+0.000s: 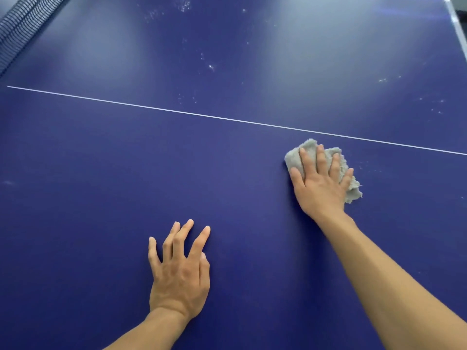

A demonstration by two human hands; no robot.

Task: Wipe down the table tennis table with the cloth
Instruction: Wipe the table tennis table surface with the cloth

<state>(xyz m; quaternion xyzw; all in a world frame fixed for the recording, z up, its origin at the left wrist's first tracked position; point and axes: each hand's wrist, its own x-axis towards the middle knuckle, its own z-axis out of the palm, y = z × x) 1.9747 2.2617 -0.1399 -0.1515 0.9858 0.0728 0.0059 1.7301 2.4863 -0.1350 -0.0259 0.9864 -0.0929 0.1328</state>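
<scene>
The dark blue table tennis table [101, 173] fills the view, with a thin white centre line [177, 112] running across it. A crumpled grey cloth [294, 157] lies on the surface just below that line, at the right. My right hand [319, 183] presses flat on the cloth with straight, spread fingers. My left hand [178, 271] rests on the bare table nearer to me, fingers spread and holding nothing. White dusty specks [211, 66] dot the far half beyond the line.
The black net [17, 29] crosses the top left corner. The table's white-edged side [454, 18] shows at the top right. More faint specks [382, 80] lie on the right side of the far half.
</scene>
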